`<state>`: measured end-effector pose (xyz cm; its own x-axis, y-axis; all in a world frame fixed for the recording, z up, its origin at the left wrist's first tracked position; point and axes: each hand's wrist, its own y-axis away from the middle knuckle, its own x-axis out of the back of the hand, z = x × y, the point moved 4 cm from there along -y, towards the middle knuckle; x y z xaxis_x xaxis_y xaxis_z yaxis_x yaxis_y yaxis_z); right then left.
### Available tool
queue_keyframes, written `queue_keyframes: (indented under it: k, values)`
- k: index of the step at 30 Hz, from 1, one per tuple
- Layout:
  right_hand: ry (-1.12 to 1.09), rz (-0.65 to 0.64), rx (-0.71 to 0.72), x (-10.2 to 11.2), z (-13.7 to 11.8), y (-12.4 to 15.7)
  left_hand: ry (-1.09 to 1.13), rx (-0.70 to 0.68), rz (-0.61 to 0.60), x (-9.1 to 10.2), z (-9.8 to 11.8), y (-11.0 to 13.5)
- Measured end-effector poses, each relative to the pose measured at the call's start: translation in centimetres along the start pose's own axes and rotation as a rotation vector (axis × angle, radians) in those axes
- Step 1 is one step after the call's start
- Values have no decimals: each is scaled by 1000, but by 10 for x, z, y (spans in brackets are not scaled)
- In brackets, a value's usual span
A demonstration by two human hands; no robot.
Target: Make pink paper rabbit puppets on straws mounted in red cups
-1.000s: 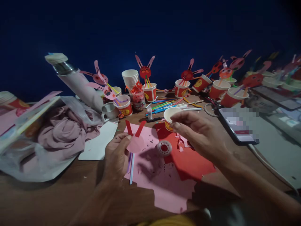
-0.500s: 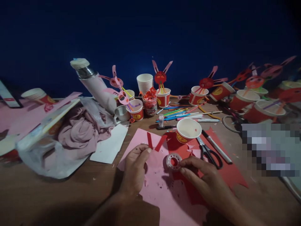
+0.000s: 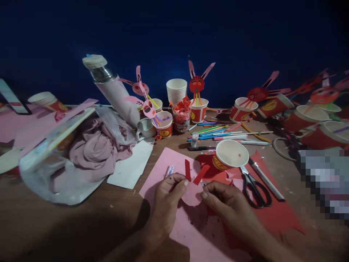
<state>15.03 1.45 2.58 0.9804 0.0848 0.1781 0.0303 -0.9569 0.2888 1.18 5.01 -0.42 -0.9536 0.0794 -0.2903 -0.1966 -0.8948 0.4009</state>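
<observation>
My left hand [image 3: 166, 196] pinches a pink paper rabbit head [image 3: 191, 193] with two red ears [image 3: 195, 171], held over a pink paper sheet [image 3: 174, 167]. My right hand [image 3: 226, 202] is closed in a pinch at the head's right edge, touching it. Thin straws [image 3: 169, 170] stick out above my left fingers. A red and white paper cup [image 3: 228, 155] stands just beyond, on a red paper sheet [image 3: 272, 214]. Scissors [image 3: 253, 185] lie to the right of my right hand.
Finished rabbit cups [image 3: 198, 105] line the back of the wooden table [image 3: 81, 222]. A stack of white cups [image 3: 176, 91], a leaning flask [image 3: 114, 91], coloured pens [image 3: 218, 131], a plastic bag with cloth [image 3: 81, 153] and white paper [image 3: 133, 163] lie around.
My right hand moved from the cup to the tape roll, then came to the paper rabbit head. The view shifted left and the tape roll is now hidden.
</observation>
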Motion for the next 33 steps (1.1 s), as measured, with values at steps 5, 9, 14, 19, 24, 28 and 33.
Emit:
queue_keyframes:
  k: [5, 9, 14, 19, 24, 28, 33]
  values:
    - [-55, 12, -25, -3, -2, -1, 17, 12, -9, -1, 3, 3]
    - [-81, 7, -29, -3, -3, -1, 57, 51, -29, -2, 2, 3]
    - [-92, 20, -20, -2, -4, 1, 71, 47, -27, -3, 0, 5]
    - [-89, 3, -46, 1, -3, 2, 74, 116, -38, -4, 0, 6]
    - [-24, -16, -54, 6, -1, 1, 19, 111, -28, -3, 1, 5]
    - [16, -35, -42, 7, -3, 2, -8, 109, -40, -3, 2, 5]
    - [44, -33, -35, 6, -3, 5, -112, 104, -35, 1, 4, 7]
